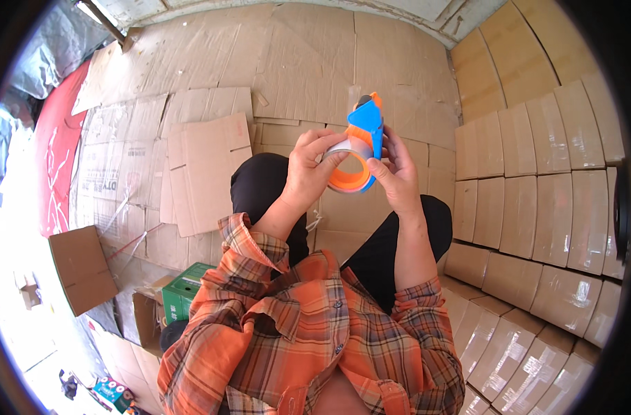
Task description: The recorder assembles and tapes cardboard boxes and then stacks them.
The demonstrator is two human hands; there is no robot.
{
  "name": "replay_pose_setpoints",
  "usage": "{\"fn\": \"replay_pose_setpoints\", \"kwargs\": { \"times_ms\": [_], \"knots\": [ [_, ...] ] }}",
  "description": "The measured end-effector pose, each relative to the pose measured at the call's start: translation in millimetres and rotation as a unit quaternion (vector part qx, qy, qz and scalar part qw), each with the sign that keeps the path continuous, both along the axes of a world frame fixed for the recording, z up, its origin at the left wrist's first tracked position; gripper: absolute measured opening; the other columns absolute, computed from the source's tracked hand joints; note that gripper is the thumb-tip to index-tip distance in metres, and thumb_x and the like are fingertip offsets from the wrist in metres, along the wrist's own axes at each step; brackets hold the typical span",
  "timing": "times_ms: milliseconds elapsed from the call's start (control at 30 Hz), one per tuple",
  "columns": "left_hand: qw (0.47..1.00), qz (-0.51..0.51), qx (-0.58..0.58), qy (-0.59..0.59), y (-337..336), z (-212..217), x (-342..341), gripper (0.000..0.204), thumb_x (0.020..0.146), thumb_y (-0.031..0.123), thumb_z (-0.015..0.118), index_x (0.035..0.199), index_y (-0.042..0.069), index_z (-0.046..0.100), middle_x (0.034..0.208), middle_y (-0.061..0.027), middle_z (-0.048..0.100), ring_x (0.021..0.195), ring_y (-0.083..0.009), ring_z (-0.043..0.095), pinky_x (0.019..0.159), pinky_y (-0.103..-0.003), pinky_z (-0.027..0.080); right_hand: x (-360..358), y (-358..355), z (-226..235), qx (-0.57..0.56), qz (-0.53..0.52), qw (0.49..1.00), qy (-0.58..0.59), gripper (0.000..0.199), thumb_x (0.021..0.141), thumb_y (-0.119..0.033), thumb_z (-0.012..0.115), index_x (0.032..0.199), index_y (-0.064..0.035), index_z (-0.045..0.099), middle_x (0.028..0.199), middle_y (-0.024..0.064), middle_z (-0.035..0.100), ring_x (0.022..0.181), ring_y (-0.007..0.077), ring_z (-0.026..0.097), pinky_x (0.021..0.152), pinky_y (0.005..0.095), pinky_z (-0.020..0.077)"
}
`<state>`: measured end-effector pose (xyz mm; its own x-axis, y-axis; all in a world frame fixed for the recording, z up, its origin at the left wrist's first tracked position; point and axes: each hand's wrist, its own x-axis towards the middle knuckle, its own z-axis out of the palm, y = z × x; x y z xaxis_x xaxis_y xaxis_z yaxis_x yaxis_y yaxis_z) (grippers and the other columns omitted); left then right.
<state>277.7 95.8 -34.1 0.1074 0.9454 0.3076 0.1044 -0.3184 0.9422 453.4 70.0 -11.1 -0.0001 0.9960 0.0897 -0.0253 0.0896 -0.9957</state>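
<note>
Pinching the left edge of the tape roll (341, 146), the left hand (305, 166) has its thumb and fingers close together. The right hand (397, 173) holds the right side of the blue and orange tape cutter (365, 121). Both hands touch, so neither is nearer. The cutter's long way points away from the person's body, with the roll at its near end. Left of the cutter lies flat cardboard (208, 173); right of it, brown boxes (519, 200) stand stacked.

The cardboard-covered brown floor (302, 62) meets stacked, taped rectangular brown cardboard boxes (519, 204) at right; bright white light (22, 259) floods the left.
</note>
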Motion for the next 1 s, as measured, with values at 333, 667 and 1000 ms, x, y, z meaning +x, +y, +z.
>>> {"fn": "replay_pose_setpoints", "kwargs": {
  "times_ms": [333,667,1000],
  "knots": [
    [0.99,-0.043,-0.085,-0.104,14,-8,-8,0.024,0.082,0.001,0.063,0.105,0.005,0.067,0.103,-0.009,0.061,0.1,-0.021,0.056,0.085,-0.03,0.045,14,7,1,-0.028,-0.01,0.996,-0.079,0.072,0.081,-0.03,0.07,0.134,0.0058,0.037,0.115,0.0123,0.057,0.097,0.015,0.055,0.078,0.0273,0.0463],
    [0.998,0.009,0.063,0.028,7,7,-12,0.025,0.08,-0.005,0.061,0.103,0.004,0.066,0.101,-0.0083,0.061,0.095,-0.0197,0.057,0.082,-0.028,0.046,0,7,2,-0.017,-0.028,0.999,-0.005,0.067,0.082,-0.024,0.068,0.134,0.0057,0.037,0.113,0.0101,0.056,0.096,0.0147,0.057,0.084,0.0275,0.0458],
    [0.942,-0.036,-0.147,-0.299,7,0,-22,0.022,0.095,0.008,0.05,0.112,-0.002,0.061,0.1,-0.0068,0.066,0.089,-0.0125,0.062,0.08,-0.025,0.049,14,17,-10,-0.044,-0.132,0.99,0.023,0.059,0.084,-0.023,0.066,0.131,0.0028,0.042,0.113,0.0099,0.057,0.097,0.0166,0.058,0.085,0.0292,0.0461]
  ]
}}
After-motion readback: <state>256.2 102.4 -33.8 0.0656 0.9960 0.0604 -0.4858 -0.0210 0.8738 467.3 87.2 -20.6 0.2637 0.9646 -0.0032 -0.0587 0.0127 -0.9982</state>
